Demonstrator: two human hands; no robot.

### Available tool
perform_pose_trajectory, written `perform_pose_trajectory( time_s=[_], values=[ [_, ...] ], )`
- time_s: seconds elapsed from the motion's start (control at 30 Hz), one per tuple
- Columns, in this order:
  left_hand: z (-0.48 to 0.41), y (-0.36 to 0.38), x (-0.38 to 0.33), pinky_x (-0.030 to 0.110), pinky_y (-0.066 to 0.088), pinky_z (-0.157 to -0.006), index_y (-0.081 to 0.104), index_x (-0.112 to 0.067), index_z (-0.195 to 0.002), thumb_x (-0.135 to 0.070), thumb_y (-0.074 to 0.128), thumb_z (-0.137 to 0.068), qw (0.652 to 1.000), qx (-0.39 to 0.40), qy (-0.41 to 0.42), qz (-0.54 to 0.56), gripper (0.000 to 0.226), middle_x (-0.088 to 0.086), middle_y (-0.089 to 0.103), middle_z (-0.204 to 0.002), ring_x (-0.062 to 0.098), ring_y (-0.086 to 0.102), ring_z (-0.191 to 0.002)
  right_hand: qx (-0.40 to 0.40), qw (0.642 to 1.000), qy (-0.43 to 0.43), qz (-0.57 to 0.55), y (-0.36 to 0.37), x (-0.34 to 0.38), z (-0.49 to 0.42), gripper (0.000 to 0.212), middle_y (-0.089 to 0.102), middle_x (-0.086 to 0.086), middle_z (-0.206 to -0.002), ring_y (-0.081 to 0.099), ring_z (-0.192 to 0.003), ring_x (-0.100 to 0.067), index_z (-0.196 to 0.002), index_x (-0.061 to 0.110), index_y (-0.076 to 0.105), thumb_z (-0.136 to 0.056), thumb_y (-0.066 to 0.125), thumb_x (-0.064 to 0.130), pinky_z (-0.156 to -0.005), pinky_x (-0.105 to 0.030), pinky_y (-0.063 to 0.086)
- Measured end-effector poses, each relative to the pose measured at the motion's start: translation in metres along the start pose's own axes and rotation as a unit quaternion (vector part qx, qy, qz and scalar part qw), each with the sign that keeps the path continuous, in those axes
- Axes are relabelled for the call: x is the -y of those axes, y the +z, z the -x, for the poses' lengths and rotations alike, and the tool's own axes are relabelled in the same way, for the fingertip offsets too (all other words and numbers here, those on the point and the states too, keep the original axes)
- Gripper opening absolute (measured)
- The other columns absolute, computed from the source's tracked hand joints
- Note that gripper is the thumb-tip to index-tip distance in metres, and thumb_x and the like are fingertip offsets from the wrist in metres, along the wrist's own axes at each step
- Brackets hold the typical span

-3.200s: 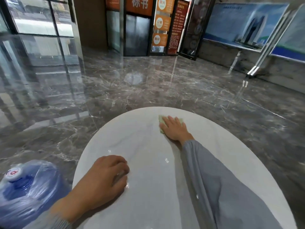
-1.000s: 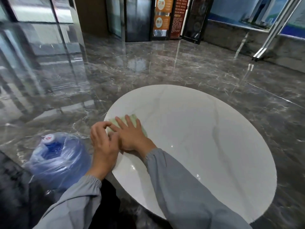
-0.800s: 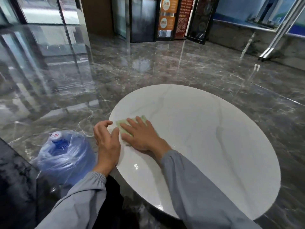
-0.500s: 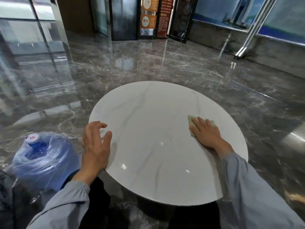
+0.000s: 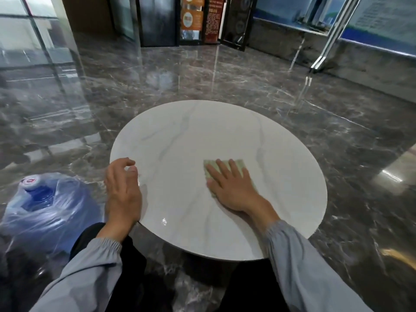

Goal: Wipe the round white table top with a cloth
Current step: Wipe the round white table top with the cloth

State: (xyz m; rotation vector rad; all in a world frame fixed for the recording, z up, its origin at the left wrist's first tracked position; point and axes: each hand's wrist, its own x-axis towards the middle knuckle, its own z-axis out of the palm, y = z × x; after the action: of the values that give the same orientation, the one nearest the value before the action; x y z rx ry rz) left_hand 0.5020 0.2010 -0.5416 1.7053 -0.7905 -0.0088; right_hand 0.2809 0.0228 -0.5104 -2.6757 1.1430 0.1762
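Worktop (image 5: 225,136): round, white, glossy, w/ faint grey marble veins & a few bright light glints near its near edge. It sits on a dark base that is mostly hidden underneath.

Cloth (image 5: 240,165): small, pale green, looks folded to a rough square, lying flat on the worktop right of centre, toward the near side. Most of it is covered; only the far corners & strips between the fingers show. Texture too blurred to tell.

Right hand (image 5: 234,188): open & flat, fingers straight and slightly spread, palm down, pressing on the cloth. Grey sleeve (image 5: 299,262) runs back over the worktop's near right edge.

Left hand (image 5: 122,192): at the worktop's left rim, fingers loosely curled, thumb tip on the top surface, nothing held. Can't tell if the palm bears on the rim.

Left of the worktop, on the floor (image 5: 202,75): a big blue water bottle (image 5: 45,206) in clear plastic wrap, cap up. Floor is dark polished marble, very reflective. Beyond the worktop, far side: glass doors & orange signs (image 5: 190,19).
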Motion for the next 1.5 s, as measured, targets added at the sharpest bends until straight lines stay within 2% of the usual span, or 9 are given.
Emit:
perform_pose_trajectory(
  time_s=[0.13,0.3,0.5,0.63,0.8,1.0,1.17,1.33,1.5],
  values=[
    [0.0,-0.005,0.0,0.018,0.028,-0.105,0.055,-0.02,-0.123,-0.045,0.028,-0.102,1.0,-0.009,0.003,0.002,0.042,-0.001,0.048,-0.127,0.023,0.045,-0.129,0.008,0.991,-0.134,0.016,0.024,0.092,0.033,0.057,-0.014,0.014,-0.173,-0.024,-0.157,-0.02,-0.162,0.051,-0.003,-0.108,0.012,0.06,-0.122,-0.053,-0.021],
    [0.003,-0.008,-0.005,0.024,0.029,-0.104,0.05,-0.025,-0.121,-0.04,0.032,-0.102,1.0,0.004,0.016,0.001,0.03,-0.004,0.047,-0.127,0.012,0.043,-0.123,0.003,0.987,-0.162,0.01,0.024,0.077,0.053,0.058,-0.008,0.019,-0.172,-0.019,-0.157,-0.012,-0.161,0.054,0.001,-0.106,0.018,0.065,-0.125,-0.045,-0.015],
    [0.013,-0.007,-0.009,0.005,0.025,-0.102,0.057,-0.01,-0.122,-0.038,0.034,-0.105,0.995,0.036,0.082,-0.046,0.04,-0.007,0.051,-0.125,0.01,0.044,-0.12,-0.018,0.997,0.076,-0.02,-0.002,-0.084,0.054,0.063,-0.005,0.021,-0.172,-0.01,-0.16,-0.014,-0.161,0.053,0.002,-0.102,0.016,0.069,-0.127,-0.048,-0.001],
    [0.02,-0.005,-0.013,0.008,0.028,-0.1,0.059,-0.009,-0.118,-0.037,0.034,-0.107,0.991,0.044,0.114,-0.057,0.039,-0.007,0.054,-0.118,0.011,0.048,-0.113,-0.027,0.977,0.211,-0.018,-0.013,-0.172,0.07,0.064,-0.004,0.016,-0.174,-0.005,-0.16,-0.018,-0.164,0.048,0.005,-0.104,0.018,0.067,-0.127,-0.054,0.004],
    [0.027,-0.001,-0.01,0.02,0.031,-0.092,0.057,-0.015,-0.116,-0.033,0.038,-0.107,0.99,0.056,0.102,-0.081,0.027,-0.012,0.049,-0.111,0.008,0.044,-0.105,-0.018,0.965,0.259,-0.037,-0.022,-0.175,0.069,0.062,-0.01,0.015,-0.173,-0.011,-0.16,-0.018,-0.164,0.046,0.003,-0.106,0.019,0.063,-0.126,-0.057,-0.003],
    [0.025,0.002,-0.012,0.022,0.026,-0.088,0.058,-0.016,-0.11,-0.036,0.039,-0.106,0.985,0.065,0.105,-0.117,0.028,-0.01,0.049,-0.106,0.004,0.037,-0.096,-0.016,0.994,0.102,0.018,0.01,-0.052,0.106,0.058,-0.017,0.018,-0.171,-0.02,-0.158,-0.017,-0.159,0.054,-0.012,-0.106,0.009,0.061,-0.126,-0.051,-0.01],
    [0.024,0.0,-0.011,0.028,0.029,-0.087,0.059,-0.011,-0.109,-0.035,0.04,-0.106,0.976,0.092,0.12,-0.155,0.031,-0.007,0.048,-0.103,0.007,0.036,-0.095,-0.018,0.998,-0.06,-0.005,0.041,0.054,0.147,0.056,-0.022,0.019,-0.169,-0.035,-0.152,-0.015,-0.16,0.054,-0.01,-0.108,0.011,0.06,-0.121,-0.051,-0.023],
    [0.027,0.0,-0.016,0.033,0.03,-0.086,0.062,-0.009,-0.11,-0.026,0.051,-0.108,0.97,0.101,0.112,-0.192,0.02,0.008,0.061,-0.109,0.023,0.047,-0.101,-0.04,0.997,-0.066,-0.015,0.041,0.038,0.156,0.056,-0.012,0.022,-0.171,-0.024,-0.156,-0.011,-0.16,0.057,-0.003,-0.106,0.013,0.064,-0.126,-0.043,-0.014],
    [0.024,-0.001,-0.012,0.042,0.037,-0.09,0.064,-0.012,-0.11,-0.034,0.048,-0.107,0.966,0.117,0.105,-0.206,0.027,0.01,0.064,-0.113,0.031,0.053,-0.108,-0.039,0.995,0.087,0.0,0.02,-0.071,0.139,0.074,-0.01,0.022,-0.171,-0.013,-0.159,-0.014,-0.158,0.058,-0.003,-0.086,-0.006,0.074,-0.126,-0.044,-0.003]
  ],
)
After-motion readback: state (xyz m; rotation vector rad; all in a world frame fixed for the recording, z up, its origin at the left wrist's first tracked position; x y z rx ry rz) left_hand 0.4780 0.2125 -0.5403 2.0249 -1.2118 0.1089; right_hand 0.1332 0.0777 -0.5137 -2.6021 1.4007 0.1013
